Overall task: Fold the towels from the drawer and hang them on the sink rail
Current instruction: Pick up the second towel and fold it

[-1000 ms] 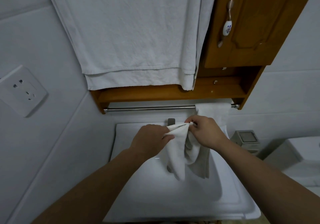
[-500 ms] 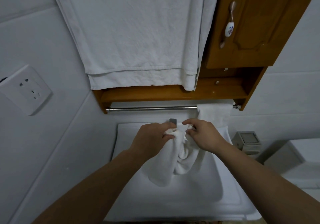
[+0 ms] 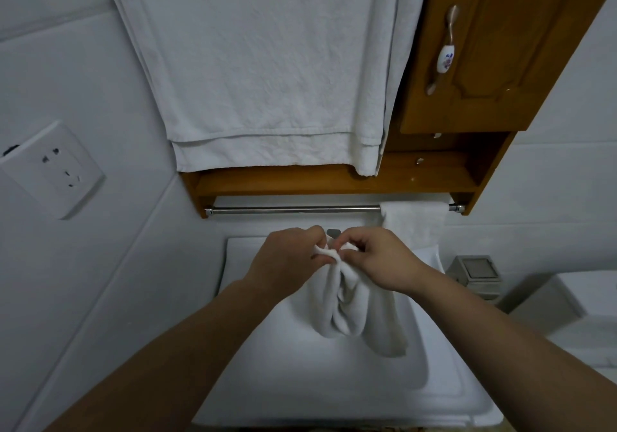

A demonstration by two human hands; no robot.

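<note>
A small white towel [image 3: 347, 304] hangs bunched over the white sink [image 3: 334, 381]. My left hand [image 3: 287, 258] and my right hand [image 3: 380, 258] both pinch its top edge, fingertips almost touching. Above them runs the chrome sink rail [image 3: 293, 210], mostly bare. One folded white towel [image 3: 414, 228] hangs at the rail's right end. The drawer is not in view.
A large white towel [image 3: 267, 71] hangs over the wooden cabinet's left part, above the shelf [image 3: 334, 181]. The cabinet door [image 3: 494, 47] with a ceramic handle is at the upper right. A wall socket [image 3: 53, 171] is on the left, a small grey box [image 3: 475, 273] right of the sink.
My hands have drawn together, gathering the towel's top edge into a bunch. The towel now hangs in folds, shorter than before.
</note>
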